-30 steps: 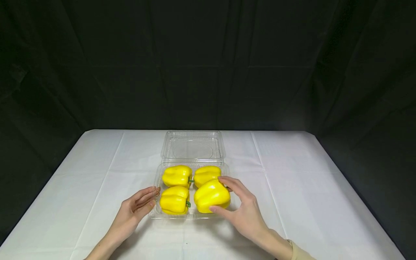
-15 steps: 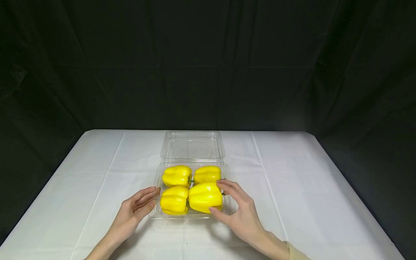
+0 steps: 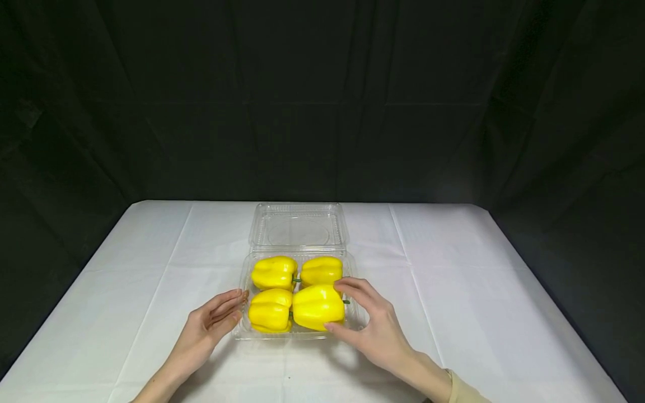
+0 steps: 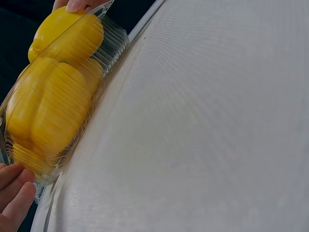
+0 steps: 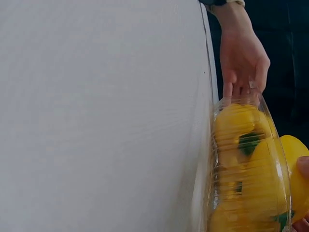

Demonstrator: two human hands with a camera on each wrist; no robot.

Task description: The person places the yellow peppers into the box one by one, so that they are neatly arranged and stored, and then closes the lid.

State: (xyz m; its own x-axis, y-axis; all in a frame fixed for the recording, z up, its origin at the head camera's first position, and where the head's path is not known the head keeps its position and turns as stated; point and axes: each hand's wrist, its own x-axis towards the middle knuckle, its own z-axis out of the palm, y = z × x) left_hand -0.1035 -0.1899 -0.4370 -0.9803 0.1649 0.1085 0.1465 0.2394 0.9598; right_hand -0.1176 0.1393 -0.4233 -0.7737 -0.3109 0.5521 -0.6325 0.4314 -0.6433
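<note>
A clear plastic clamshell container [image 3: 299, 334] lies unfolded on the white table, its lid [image 3: 299, 230] laid back behind the base. Several yellow bell peppers fill the base in two rows. My right hand [image 3: 378, 330] grips the front right bell pepper [image 3: 318, 307] by its right end, thumb in front and fingers behind; its green stem points right. In the left wrist view this pepper [image 4: 67, 31] rises above the container's wall. At the left side, my left hand [image 3: 204, 330] holds the container's rim, beside the front left bell pepper [image 3: 270, 310].
Two more bell peppers, the back left one [image 3: 274, 272] and the back right one [image 3: 321, 270], lie in the rear row. A white cloth covers the table [image 3: 484, 313]. Black curtain [image 3: 322, 101] hangs behind and along both sides.
My right hand has turned the front right pepper level and brought it left and down against the front left pepper. Over the last half second it barely moves. My left hand stays put.
</note>
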